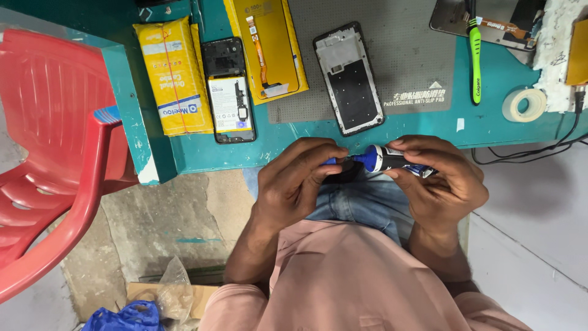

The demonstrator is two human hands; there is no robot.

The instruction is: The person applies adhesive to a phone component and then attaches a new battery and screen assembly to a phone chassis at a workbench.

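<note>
Bare bench (490,122) lies between the phone frame (349,78) and tape roll (524,105); toward the left corner, an opened phone (228,89) and yellow packet (173,76) crowd the front edge.

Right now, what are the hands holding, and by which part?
A small glue tube: the right hand grips its dark body, while the left hand pinches its blue nozzle end.

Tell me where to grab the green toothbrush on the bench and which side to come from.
Grip the green toothbrush at mid-handle, coming down from above with fingers on its left and right sides. It lies flat and lengthwise away from the person, its head end over the phone part, so the handle over the teal bench is freest.
</note>
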